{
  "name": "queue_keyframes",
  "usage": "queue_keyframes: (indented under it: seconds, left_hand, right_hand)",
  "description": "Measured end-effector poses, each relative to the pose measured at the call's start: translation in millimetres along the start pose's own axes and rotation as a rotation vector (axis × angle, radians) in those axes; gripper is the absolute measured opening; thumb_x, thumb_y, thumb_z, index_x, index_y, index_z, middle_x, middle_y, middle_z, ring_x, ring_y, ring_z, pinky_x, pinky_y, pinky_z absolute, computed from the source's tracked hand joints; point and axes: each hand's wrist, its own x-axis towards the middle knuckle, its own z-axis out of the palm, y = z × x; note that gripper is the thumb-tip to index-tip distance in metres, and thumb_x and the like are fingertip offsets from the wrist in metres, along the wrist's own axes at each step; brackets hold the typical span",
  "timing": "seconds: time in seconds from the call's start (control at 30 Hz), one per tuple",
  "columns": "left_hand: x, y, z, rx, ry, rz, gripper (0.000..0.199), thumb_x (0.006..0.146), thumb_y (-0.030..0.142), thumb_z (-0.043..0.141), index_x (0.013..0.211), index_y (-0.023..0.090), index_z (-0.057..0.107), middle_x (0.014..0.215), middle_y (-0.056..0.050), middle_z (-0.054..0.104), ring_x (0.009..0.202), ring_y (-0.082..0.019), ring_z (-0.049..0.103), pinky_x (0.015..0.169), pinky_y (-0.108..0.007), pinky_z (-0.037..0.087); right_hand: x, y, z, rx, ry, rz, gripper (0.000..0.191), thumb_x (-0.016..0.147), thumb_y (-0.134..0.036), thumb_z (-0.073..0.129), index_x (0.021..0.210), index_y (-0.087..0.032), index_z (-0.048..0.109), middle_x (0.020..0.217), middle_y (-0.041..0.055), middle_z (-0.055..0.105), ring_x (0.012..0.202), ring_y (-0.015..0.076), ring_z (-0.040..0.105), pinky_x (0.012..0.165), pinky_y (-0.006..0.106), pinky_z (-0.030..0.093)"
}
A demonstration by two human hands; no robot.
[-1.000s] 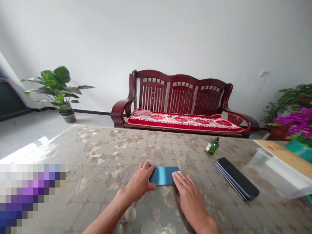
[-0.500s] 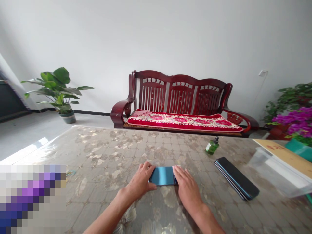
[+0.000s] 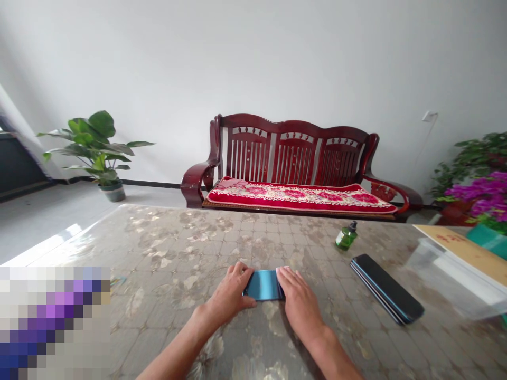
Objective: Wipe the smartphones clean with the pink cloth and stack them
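A shiny blue, flat rectangular object, like a phone, (image 3: 264, 285) lies crosswise on the patterned tabletop (image 3: 178, 253). My left hand (image 3: 229, 287) grips its left end, thumb at the near edge and fingers at the far edge. Over its right end rests my right hand (image 3: 299, 298), fingers together and touching the surface; its thumb is hidden. To the right is a stack of dark flat phone-like objects (image 3: 388, 287), slightly fanned at the side. A green bottle with a black top (image 3: 346, 236) stands behind that stack.
At the right edge are a clear plastic bin (image 3: 443, 279), a tan board (image 3: 467, 253) on it and purple flowers (image 3: 481, 195). Beyond the table stand a dark red wooden bench (image 3: 295, 158) and a potted plant (image 3: 111, 191). Pixelated blocks cover the lower left corner.
My right hand has slid slightly left, farther over the blue object's right end. My left hand keeps its grip. The view has shifted very slightly.
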Motion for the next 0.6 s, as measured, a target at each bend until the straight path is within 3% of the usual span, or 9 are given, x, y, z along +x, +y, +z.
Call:
queue_keyframes:
  seconds: [0.1, 0.3, 0.53, 0.6]
  left_hand:
    - [0.3, 1.1, -0.4, -0.008, 0.003, -0.007, 0.06, 0.065, 0.025, 0.077, 0.122, 0.022, 0.057, 0.12, -0.008, 0.052, 0.112, -0.028, 0.049, 0.097, -0.035, 0.041]
    - [0.4, 2.1, 0.6, 0.023, 0.003, -0.012, 0.055, 0.065, 0.022, 0.073, 0.118, 0.021, 0.058, 0.118, -0.008, 0.052, 0.112, -0.028, 0.049, 0.098, -0.036, 0.04]
    - [-1.3, 2.2, 0.0, -0.012, 0.015, -0.008, 0.062, 0.063, 0.023, 0.077, 0.122, 0.021, 0.057, 0.12, -0.008, 0.051, 0.112, -0.027, 0.049, 0.098, -0.035, 0.041]
    - [-1.0, 2.5, 0.0, -0.008, 0.012, -0.013, 0.063, 0.063, 0.023, 0.078, 0.122, 0.021, 0.057, 0.12, -0.008, 0.051, 0.112, -0.028, 0.049, 0.098, -0.035, 0.041]
  right_hand:
    - [1.2, 0.1, 7.4, -0.039, 0.031, 0.006, 0.057, 0.083, 0.005, 0.035, 0.13, -0.015, 0.059, 0.134, 0.0108, 0.059, 0.126, 0.0237, 0.053, 0.111, 0.044, 0.039]
    - [-12.1, -32.3, 16.0, 0.029, 0.046, -0.246, 0.057, 0.085, 0.002, 0.039, 0.135, -0.019, 0.054, 0.136, 0.0068, 0.057, 0.128, 0.0214, 0.051, 0.109, 0.04, 0.042]
    - [-39.9, 12.3, -5.2, -0.055, 0.068, -0.212, 0.061, 0.081, 0.005, 0.037, 0.134, -0.017, 0.055, 0.135, 0.0071, 0.058, 0.124, 0.0216, 0.055, 0.106, 0.04, 0.045]
    - [-41.6, 12.0, -2.6, -0.072, 0.099, -0.197, 0.06, 0.08, 0.005, 0.036, 0.133, -0.016, 0.056, 0.134, 0.008, 0.059, 0.123, 0.0222, 0.056, 0.105, 0.04, 0.046]
